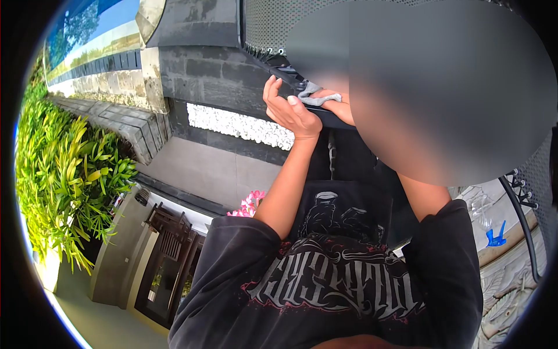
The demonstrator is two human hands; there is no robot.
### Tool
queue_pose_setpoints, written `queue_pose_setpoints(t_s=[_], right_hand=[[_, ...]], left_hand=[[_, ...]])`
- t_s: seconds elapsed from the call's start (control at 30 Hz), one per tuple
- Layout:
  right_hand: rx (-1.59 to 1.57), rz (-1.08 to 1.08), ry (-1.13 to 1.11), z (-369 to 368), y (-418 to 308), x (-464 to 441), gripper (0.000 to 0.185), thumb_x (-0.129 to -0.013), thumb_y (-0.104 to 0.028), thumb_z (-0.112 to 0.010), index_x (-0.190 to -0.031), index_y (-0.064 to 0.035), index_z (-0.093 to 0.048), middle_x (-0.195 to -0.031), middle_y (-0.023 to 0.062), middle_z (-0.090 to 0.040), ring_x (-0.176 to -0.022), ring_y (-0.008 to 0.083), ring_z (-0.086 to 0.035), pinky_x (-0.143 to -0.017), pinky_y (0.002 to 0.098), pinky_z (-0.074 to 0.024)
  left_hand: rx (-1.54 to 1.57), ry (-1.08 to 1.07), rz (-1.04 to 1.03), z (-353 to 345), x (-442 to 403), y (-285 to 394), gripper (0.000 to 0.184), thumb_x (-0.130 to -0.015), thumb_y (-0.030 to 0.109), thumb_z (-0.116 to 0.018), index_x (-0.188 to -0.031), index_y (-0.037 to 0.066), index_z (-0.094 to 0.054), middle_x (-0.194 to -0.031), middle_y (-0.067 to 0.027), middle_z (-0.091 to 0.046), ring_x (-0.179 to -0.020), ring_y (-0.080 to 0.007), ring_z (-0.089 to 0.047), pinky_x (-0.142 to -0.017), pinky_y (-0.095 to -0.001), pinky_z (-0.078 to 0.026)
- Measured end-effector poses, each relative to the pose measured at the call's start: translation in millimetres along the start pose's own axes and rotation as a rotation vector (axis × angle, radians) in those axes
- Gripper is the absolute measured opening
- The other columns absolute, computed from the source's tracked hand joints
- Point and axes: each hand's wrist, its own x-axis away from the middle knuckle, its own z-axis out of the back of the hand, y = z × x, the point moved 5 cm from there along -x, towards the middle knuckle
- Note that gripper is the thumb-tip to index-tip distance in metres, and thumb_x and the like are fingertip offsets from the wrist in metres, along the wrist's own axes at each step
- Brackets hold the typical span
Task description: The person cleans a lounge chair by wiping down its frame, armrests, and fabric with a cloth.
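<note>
My left hand is raised with its palm turned up, its fingers loosely bent and nothing in them. It is just beside a dark frame bar of a mesh seat or panel. A grey cloth lies bunched against that bar, with my right hand gripping it. Part of the right hand and much of the forearm are hidden by a large blurred patch. Grey mesh is laced along the frame's edge.
At the right, a clear bottle with a blue spray trigger is near a curved black tube and a carved stone surface. White pebbles, pink flowers and green plants are to the left.
</note>
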Motion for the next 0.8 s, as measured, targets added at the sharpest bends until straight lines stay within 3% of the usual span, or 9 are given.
queue_pose_setpoints(t_s=[0.23, 0.33, 0.47, 0.5, 0.6, 0.63, 0.73, 0.77, 0.8], right_hand=[[0.188, -0.065, -0.118, 9, 0, -13, 0.037, -0.09, -0.03, -0.055, -0.119, -0.0197, -0.077, -0.117, 0.0078, -0.064, -0.12, 0.0295, -0.054, -0.107, 0.0427, -0.0385], [0.337, -0.227, -0.197, 10, 21, -10, 0.038, -0.089, -0.031, -0.057, -0.12, -0.019, -0.076, -0.122, 0.008, -0.064, -0.122, 0.0286, -0.054, -0.108, 0.0419, -0.0399], [-0.25, -0.094, -0.088, 20, 30, -9, 0.04, -0.09, -0.037, -0.06, -0.115, -0.0093, -0.074, -0.12, 0.0089, -0.065, -0.117, 0.0285, -0.058, -0.1, 0.039, -0.045], [-0.271, -0.183, -0.15, 15, 37, -10, 0.032, -0.095, -0.027, -0.057, -0.112, -0.0034, -0.07, -0.11, 0.0088, -0.064, -0.106, 0.0224, -0.057, -0.091, 0.034, -0.045], [-0.202, -0.019, -0.125, -4, 15, -9, 0.033, -0.096, -0.029, -0.056, -0.111, -0.0026, -0.069, -0.109, 0.0091, -0.065, -0.101, 0.0213, -0.058, -0.089, 0.0342, -0.0447], [-0.094, 0.1, 0.001, -1, 9, -4, 0.036, -0.095, -0.031, -0.055, -0.108, -0.001, -0.069, -0.102, 0.0111, -0.068, -0.092, 0.0212, -0.059, -0.086, 0.0345, -0.0451], [-0.293, -0.19, -0.247, 9, 26, -1, 0.039, -0.093, -0.033, -0.055, -0.103, 0.0013, -0.069, -0.093, 0.0128, -0.068, -0.086, 0.0228, -0.06, -0.083, 0.0351, -0.0457], [-0.238, -0.145, -0.129, 25, 21, 1, 0.041, -0.09, -0.034, -0.056, -0.099, 0.0031, -0.069, -0.083, 0.0129, -0.067, -0.079, 0.0234, -0.06, -0.079, 0.0364, -0.0467], [-0.084, -0.28, -0.116, 37, 23, 3, 0.041, -0.089, -0.035, -0.057, -0.099, 0.0031, -0.069, -0.08, 0.0139, -0.067, -0.075, 0.0225, -0.059, -0.075, 0.0376, -0.0472]], left_hand=[[-0.06, -0.006, -0.034, 2, -3, 8, 0.053, -0.104, 0.039, -0.03, -0.124, -0.005, -0.052, -0.132, -0.0231, -0.056, -0.117, -0.0362, -0.054, -0.103, -0.0452, -0.037], [-0.048, -0.015, -0.045, 2, -4, 8, 0.053, -0.104, 0.038, -0.031, -0.124, -0.006, -0.052, -0.132, -0.0232, -0.056, -0.117, -0.036, -0.054, -0.103, -0.0454, -0.037], [-0.006, -0.032, -0.015, 2, -2, 4, 0.053, -0.1, 0.037, -0.035, -0.127, -0.006, -0.052, -0.136, -0.0207, -0.055, -0.123, -0.0357, -0.053, -0.101, -0.0437, -0.033], [0.014, -0.033, -0.021, 2, -2, 4, 0.053, -0.101, 0.036, -0.034, -0.127, -0.006, -0.052, -0.136, -0.0209, -0.054, -0.123, -0.0355, -0.052, -0.102, -0.0437, -0.033], [0.041, -0.057, -0.001, 2, -2, 2, 0.053, -0.101, 0.036, -0.034, -0.127, -0.006, -0.052, -0.137, -0.0208, -0.054, -0.124, -0.0355, -0.052, -0.102, -0.0436, -0.032], [0.045, -0.064, -0.008, 3, -2, 3, 0.053, -0.101, 0.036, -0.034, -0.127, -0.006, -0.051, -0.137, -0.0208, -0.054, -0.124, -0.0356, -0.051, -0.102, -0.0437, -0.032], [0.088, -0.055, 0.008, 3, -3, 1, 0.053, -0.101, 0.037, -0.034, -0.127, -0.006, -0.051, -0.137, -0.0217, -0.053, -0.123, -0.0359, -0.051, -0.103, -0.0442, -0.032], [0.115, -0.057, 0.011, 4, -3, 0, 0.053, -0.101, 0.037, -0.034, -0.128, -0.006, -0.05, -0.136, -0.0221, -0.053, -0.123, -0.036, -0.051, -0.104, -0.0447, -0.032], [0.142, -0.058, 0.015, 4, -4, -2, 0.053, -0.102, 0.037, -0.034, -0.128, -0.006, -0.049, -0.136, -0.0226, -0.052, -0.122, -0.0361, -0.051, -0.105, -0.0451, -0.033]])
